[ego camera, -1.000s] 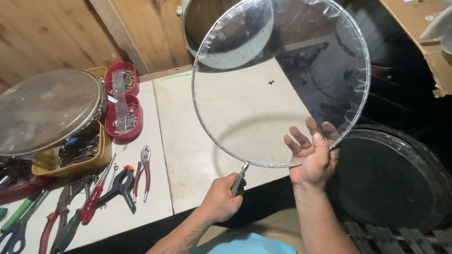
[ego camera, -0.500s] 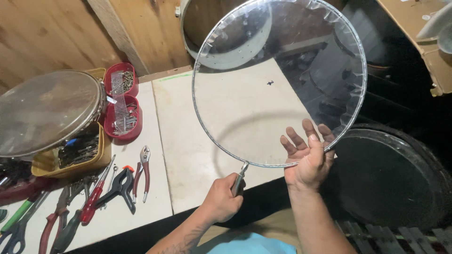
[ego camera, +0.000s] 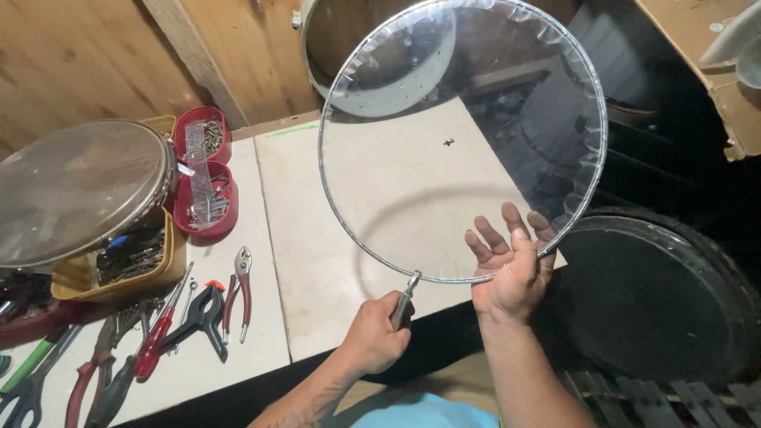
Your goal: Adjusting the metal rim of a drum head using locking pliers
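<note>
Our right hand [ego camera: 511,269] sits slightly lower and leftward on the clear hooped drumhead [ego camera: 464,139], fingers spread wider behind the film, hoop tipped marginally toward us.

A large round hoop [ego camera: 464,143] of thin metal carries a clear, wrinkled film stretched across it. It is held tilted above the table, with pliers [ego camera: 406,297] pinching its lower rim.

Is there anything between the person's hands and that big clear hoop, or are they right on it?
Nothing visible stands between them. The right hand lies open against the lower rim of the clear round hoop, fingers spread behind its film. The left hand grips a metal tool whose tip meets the same rim from below.
</note>
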